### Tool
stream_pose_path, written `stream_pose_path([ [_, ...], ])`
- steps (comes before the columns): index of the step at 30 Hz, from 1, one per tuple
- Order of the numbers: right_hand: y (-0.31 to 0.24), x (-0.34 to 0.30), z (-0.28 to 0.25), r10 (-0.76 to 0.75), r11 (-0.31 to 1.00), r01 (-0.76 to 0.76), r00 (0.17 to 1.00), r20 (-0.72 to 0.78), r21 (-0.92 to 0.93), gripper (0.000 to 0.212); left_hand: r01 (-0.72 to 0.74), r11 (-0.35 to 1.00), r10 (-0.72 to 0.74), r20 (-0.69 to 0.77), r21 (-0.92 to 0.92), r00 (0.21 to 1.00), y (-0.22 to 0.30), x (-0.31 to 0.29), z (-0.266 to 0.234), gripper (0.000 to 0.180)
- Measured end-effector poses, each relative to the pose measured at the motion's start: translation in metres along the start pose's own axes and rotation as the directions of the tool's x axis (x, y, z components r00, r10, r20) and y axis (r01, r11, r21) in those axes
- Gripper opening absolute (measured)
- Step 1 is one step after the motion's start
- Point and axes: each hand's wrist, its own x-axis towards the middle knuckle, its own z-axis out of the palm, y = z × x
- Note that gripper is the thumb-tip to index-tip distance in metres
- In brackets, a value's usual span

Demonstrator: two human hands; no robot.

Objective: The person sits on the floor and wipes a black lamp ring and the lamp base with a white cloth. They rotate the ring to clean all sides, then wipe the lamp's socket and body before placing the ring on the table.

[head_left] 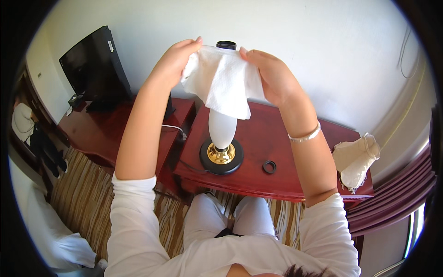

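Observation:
A white cloth (226, 83) hangs stretched between my two raised hands, in front of the upper part of a table lamp. My left hand (176, 59) pinches its upper left corner and my right hand (270, 71) its upper right edge. The lamp (222, 127) stands upright, with a white body, a gold and black round base and a black socket (226, 45) showing above the cloth. The cloth hides the lamp's neck; whether it touches the lamp I cannot tell. On the red-brown table (251, 124), right of the base, lies a black ring (269, 166).
A cream lampshade (357, 159) lies at the table's right end. A black television (94, 64) stands on the cabinet (87, 127) to the left, with a white cable (175, 128) beside it. Another person (34, 134) is at the far left. A purple curtain (397, 189) hangs at right.

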Motion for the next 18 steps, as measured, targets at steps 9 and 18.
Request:
stream_pose_path([
  [9, 0.005, -0.034, -0.002, -0.010, 0.961, 0.016, 1.000, 0.025, -0.277, 0.024, -0.244, 0.914, 0.226, 0.094, 0.324, 0.970, 0.002, -0.056, -0.006, 0.024],
  [18, -0.014, -0.018, 0.015, -0.039, 0.997, 0.031, 0.992, -0.119, -0.072, 0.031, 0.053, 0.992, -0.024, 0.244, -0.112, 0.970, 0.004, -0.017, -0.012, 0.021],
])
